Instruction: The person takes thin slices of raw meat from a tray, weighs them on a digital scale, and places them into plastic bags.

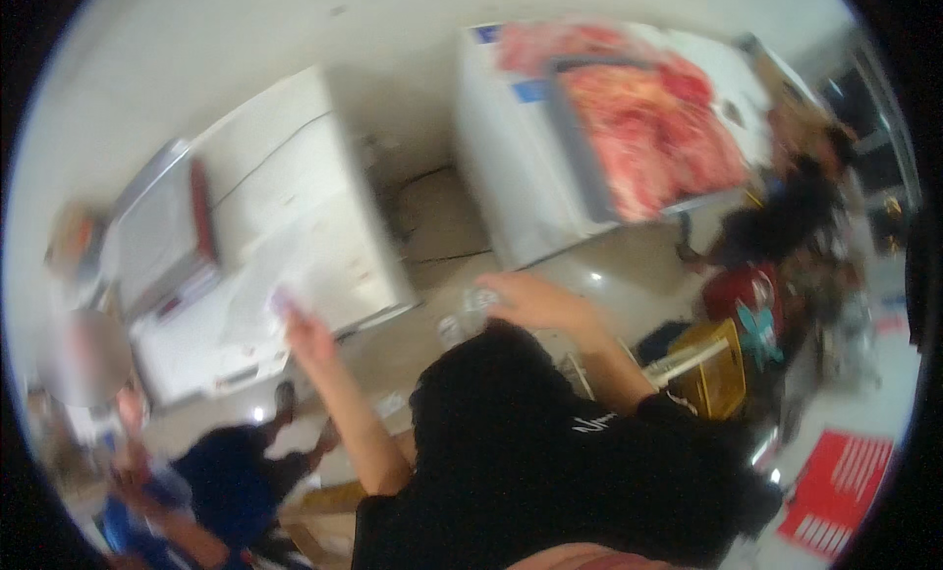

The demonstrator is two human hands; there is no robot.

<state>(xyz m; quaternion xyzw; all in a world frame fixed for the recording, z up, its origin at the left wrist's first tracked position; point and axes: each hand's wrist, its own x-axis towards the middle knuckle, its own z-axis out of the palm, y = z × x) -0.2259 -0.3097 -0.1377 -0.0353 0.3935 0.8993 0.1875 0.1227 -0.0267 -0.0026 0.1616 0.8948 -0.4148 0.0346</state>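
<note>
Two white tables stand on a pale, shiny floor: the left table [319, 192] at ten o'clock, the right table [526, 167] at one o'clock. The left hand [310, 338], toward eight o'clock, reaches over the left table's near corner. A small purplish item [282, 300] shows at its fingertips; blur hides whether they clamp it. The right hand [526, 299], just right of centre, has its fingers at clear containers [450, 330]; I cannot tell whether they close on one. A grey box [162, 241] sits at nine o'clock, a tray [582, 143] of red meat [653, 128] between one and two. A yellow basket [725, 374] stands toward four; a co-worker [231, 472] in blue is at eight.
</note>
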